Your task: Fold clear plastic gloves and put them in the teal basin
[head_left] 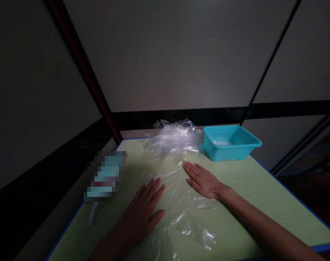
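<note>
A clear plastic bag [178, 197] lies spread on the light green table, its surface wrinkled and shiny near the front. My left hand [143, 208] rests on its left side, palm down with the fingers apart. On the upper right part of the bag lies my right hand [203, 179], flat, fingers stretched out and holding nothing. Behind both hands is a crumpled heap of clear plastic bags [175, 139].
A turquoise plastic basin [227, 152] stands at the back right of the table [273, 206]. At the left edge is a pixelated object [106, 177], with a thin pale strip below it. Wall panels [178, 54] rise behind the table.
</note>
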Available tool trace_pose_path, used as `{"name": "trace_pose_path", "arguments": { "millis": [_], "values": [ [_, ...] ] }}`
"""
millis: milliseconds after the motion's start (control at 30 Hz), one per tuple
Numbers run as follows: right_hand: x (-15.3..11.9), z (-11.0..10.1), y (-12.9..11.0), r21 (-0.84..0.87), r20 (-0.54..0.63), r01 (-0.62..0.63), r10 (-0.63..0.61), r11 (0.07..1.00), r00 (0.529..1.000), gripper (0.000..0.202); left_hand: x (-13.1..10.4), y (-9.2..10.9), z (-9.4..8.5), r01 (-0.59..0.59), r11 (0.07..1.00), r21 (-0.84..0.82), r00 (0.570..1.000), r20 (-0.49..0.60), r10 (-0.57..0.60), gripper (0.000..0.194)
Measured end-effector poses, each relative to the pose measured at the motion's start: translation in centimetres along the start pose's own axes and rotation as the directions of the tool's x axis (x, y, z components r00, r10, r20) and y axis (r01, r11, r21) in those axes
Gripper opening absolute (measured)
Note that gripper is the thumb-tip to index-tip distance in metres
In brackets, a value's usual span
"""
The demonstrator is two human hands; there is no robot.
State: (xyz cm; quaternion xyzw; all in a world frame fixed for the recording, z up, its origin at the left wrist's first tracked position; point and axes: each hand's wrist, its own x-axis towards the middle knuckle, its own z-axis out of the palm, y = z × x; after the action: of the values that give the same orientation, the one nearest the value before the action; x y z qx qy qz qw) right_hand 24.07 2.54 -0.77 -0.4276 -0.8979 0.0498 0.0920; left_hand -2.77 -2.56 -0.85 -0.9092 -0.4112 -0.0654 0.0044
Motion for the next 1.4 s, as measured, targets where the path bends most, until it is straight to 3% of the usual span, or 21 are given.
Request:
{"name": "trace_pose_path", "arguments": {
  "millis": [167,300,433,533,667,800,1400],
  "values": [
    [0.0,-0.1,-0.1,-0.012,0.005,-0.002,0.002,1.0,1.0,0.054,1.1,0.9,-1.7,0.033,0.997,-0.074,0.999,0.007,-0.033,0.068],
    [0.1,-0.2,-0.2,-0.026,0.017,-0.004,0.004,1.0,1.0,0.053,4.9,3.6,-3.2,-0.026,0.997,-0.075,0.998,-0.056,0.022,0.05],
    [0.1,-0.2,-0.2,-0.024,0.018,-0.006,0.006,1.0,1.0,0.052,8.5,5.3,-2.1,-0.045,0.998,-0.043,0.997,-0.072,0.042,0.046],
    [-0.1,-0.3,0.0,-0.029,0.025,-0.013,0.014,0.999,1.0,0.053,9.3,5.1,-0.3,-0.02,0.999,-0.037,0.999,-0.038,0.019,0.046],
    [-0.5,-0.3,0.6,-0.021,0.007,-0.012,0.012,1.0,1.0,0.053,9.1,4.6,1.3,-0.004,0.998,-0.062,0.997,-0.078,-0.001,0.047],
    [-0.6,-0.3,0.9,-0.021,-0.001,0.0,0.0,1.0,1.0,0.053,8.7,4.3,1.8,0.005,0.999,-0.046,0.994,-0.105,-0.01,0.049],
    [-0.7,-0.4,0.9,-0.034,0.005,0.003,-0.003,0.999,1.0,0.053,4.7,-0.7,0.8,0.05,0.999,-0.004,0.993,-0.103,-0.05,0.051]
  ]
}}
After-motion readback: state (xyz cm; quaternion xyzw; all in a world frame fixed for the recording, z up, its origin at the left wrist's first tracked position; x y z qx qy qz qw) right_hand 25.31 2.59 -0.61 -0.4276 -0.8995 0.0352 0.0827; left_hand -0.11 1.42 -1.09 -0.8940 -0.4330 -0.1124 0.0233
